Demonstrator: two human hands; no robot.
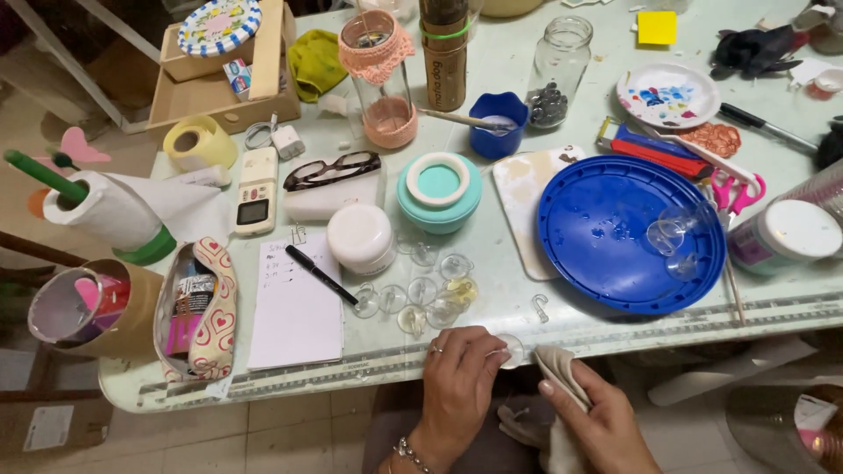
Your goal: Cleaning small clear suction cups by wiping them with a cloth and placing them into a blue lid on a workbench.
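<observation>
Pale green and crowded, the work table (518,83) leaves only a thin bare strip along its near edge, and that is where both hands work — half over the edge, above the person's lap. At that edge the left hand (458,377) pinches a small clear suction cup (512,349) between thumb and fingertips, closed on it, the cup just touching the table's rim. Just beside it the right hand (597,421) is folded around a beige cloth (555,369), whose upper corner pokes up next to the cup. The cup is see-through, round and glossy, hard to make out against the table. Straight beyond the left hand lies a cluster of similar clear suction cups (421,294), with a small metal hook (539,306) to their right. Further right a large blue lid (619,233) fills the space, two more clear cups lying on it near its right rim. To the left a white notepad (299,320) with a black pen (321,275) reaches almost to the edge, and a heart-patterned pencil case (198,312) crowds the corner — little free room beyond the front strip.
</observation>
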